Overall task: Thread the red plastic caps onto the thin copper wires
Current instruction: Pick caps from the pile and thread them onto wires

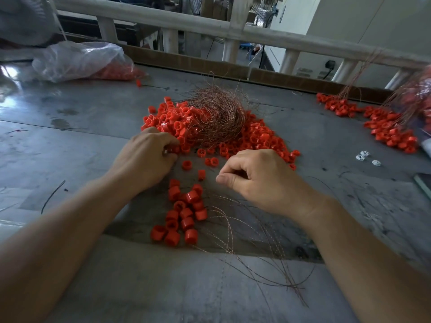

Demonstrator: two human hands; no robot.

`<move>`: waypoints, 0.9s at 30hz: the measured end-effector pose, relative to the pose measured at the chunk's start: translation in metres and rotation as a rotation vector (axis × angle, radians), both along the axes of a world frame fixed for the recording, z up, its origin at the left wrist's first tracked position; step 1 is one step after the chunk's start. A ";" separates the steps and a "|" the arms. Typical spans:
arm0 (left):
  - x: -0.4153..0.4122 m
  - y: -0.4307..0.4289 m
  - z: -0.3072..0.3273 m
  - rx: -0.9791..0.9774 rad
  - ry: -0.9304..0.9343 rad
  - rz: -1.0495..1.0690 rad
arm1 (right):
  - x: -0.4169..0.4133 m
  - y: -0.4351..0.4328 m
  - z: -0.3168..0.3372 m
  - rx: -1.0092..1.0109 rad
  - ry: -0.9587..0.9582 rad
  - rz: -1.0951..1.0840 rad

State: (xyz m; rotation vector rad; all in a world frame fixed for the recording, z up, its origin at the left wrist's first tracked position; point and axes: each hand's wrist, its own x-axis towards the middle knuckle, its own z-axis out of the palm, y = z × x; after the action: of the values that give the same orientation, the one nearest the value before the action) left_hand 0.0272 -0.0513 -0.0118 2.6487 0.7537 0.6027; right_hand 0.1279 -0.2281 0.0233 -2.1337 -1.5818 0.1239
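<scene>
Red caps (pixel 186 127) meet the curled left hand (pixel 145 157); right hand (pixel 258 178) pinched shut, contents unclear.

Small assembly workshop: scuffed grey tabletop (pixel 77 117) w/ bulk heap of red caps (pixel 258 136), tangled copper wire bundle (pixel 217 113), plastic bag (pixel 77 59) of more caps, cardboard edging (pixel 191 62); white railing (pixel 186 23), stacked boxes behind.

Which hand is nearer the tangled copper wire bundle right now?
Left. The left hand sits at the copper wire bundle's near-left edge among caps; the right hand is farther back, toward the person.
</scene>
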 end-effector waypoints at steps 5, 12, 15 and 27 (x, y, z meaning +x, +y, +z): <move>0.000 -0.002 0.001 0.017 -0.001 -0.014 | 0.000 -0.001 -0.001 -0.014 -0.007 -0.008; -0.003 -0.004 0.003 -0.084 -0.090 0.024 | 0.004 -0.002 -0.002 -0.013 -0.032 -0.062; -0.005 -0.011 0.008 -0.110 -0.155 -0.016 | 0.011 0.000 -0.005 0.026 -0.050 -0.133; -0.007 -0.026 0.014 -0.154 -0.229 -0.115 | 0.031 0.021 -0.026 -0.043 -0.188 -0.126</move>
State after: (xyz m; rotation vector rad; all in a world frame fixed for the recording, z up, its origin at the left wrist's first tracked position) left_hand 0.0199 -0.0776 0.0018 2.4114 0.5532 0.7674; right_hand 0.1589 -0.2068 -0.0024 -2.3300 -1.5529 -0.0871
